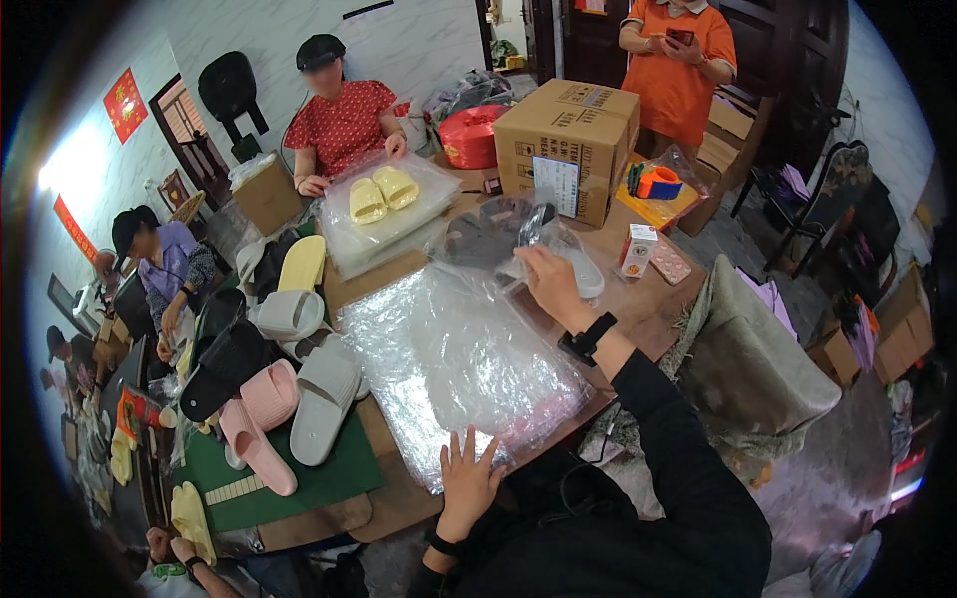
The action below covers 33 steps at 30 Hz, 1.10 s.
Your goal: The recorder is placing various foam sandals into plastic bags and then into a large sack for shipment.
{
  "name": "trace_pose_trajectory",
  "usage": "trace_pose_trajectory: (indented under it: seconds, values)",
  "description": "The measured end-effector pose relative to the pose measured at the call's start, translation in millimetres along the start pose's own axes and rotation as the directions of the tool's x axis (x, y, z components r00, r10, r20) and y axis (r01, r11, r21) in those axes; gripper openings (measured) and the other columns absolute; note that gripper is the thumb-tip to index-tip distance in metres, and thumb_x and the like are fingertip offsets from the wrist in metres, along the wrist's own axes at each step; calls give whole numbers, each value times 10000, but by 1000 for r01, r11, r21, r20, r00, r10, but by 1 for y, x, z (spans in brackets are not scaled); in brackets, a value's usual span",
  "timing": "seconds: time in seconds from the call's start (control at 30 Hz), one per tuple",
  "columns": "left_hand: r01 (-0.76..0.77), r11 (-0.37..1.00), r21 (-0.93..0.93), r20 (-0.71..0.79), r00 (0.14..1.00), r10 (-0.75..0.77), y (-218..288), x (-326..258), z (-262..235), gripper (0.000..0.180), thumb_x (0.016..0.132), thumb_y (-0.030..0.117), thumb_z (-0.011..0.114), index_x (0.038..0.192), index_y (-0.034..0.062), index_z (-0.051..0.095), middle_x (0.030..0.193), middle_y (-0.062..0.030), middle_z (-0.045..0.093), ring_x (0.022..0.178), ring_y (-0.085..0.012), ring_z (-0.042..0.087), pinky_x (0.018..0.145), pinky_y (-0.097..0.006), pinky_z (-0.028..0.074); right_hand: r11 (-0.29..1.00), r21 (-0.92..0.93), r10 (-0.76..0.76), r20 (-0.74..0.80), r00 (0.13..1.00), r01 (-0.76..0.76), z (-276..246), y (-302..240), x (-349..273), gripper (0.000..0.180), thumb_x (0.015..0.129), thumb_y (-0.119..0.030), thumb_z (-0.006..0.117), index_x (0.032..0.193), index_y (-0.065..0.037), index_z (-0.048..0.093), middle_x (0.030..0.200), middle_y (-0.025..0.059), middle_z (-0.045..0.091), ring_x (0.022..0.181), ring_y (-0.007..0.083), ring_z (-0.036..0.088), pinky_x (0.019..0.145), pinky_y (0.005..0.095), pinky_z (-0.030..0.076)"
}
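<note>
My left hand point(469, 483) lies flat with fingers spread on the near edge of a stack of clear plastic bags point(429, 329). My right hand point(554, 283) reaches across the stack, its fingers pinched on the edge of a clear plastic bag point(543, 221). Dark grey slippers point(474, 239) show through the film beside that hand, and a light grey slipper point(588, 271) lies partly behind it. To the left are loose slippers: a grey one point(325, 399), a pink pair point(257, 439), black ones point(221, 364) and a yellow one point(302, 264).
A cardboard box point(558, 149) stands at the back, beside a red roll point(471, 137). Yellow slippers point(384, 193) rest on more bags before a person in red. A tape dispenser point(653, 183) and a small carton point(638, 249) sit right. A person in orange stands behind.
</note>
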<state>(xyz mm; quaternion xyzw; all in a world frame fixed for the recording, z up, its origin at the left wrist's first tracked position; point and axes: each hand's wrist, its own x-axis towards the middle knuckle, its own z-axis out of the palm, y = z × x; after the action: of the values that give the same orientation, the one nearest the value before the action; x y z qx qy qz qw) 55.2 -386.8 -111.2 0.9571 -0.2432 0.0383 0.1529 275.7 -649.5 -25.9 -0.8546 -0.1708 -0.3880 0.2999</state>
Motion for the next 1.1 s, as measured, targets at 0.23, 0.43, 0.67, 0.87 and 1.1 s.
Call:
trace_pose_trajectory:
  seconds: [0.23,0.43,0.67,0.87,1.1]
  values:
    - [-25,999,31,27,999,24,-5,3,1,530,833,335,642,1326,190,509,1432,-211,356,1318,-451,294,1064,-566,230,790,556,511,-363,779,-259,-132,-28,30,84,893,-88,591,957,-42,619,767,-2,572,650,82,523,559,253,431]
    - [-44,996,76,61,997,40,3,12,-14,523,840,319,633,1320,155,503,1410,-232,370,1312,-459,298,1056,-575,236,715,670,616,-469,633,-199,-275,-37,-22,127,918,-123,597,1024,-56,613,776,-30,570,638,42,497,540,178,405]
    - [-293,956,5,-17,956,293,45,42,-40,457,842,239,633,1260,88,528,1347,-224,425,1246,-439,382,1014,-567,302,844,114,501,-520,692,-525,-378,-44,-154,115,886,-91,596,984,-36,616,786,-42,559,646,32,474,570,186,379]
    - [-495,846,-198,24,860,509,66,50,-31,375,849,230,629,1185,70,582,1239,-190,508,1189,-395,445,980,-500,362,696,109,702,-309,641,-710,-414,-45,-221,117,832,1,561,937,-8,610,770,-46,561,652,31,478,574,184,368]
    - [-502,834,-229,46,850,524,64,46,-22,373,841,222,640,1179,72,590,1230,-181,519,1156,-367,464,945,-462,379,519,-741,506,-136,852,-426,-358,1,-231,126,761,-28,584,885,-18,606,755,125,660,644,304,632,582,421,470]
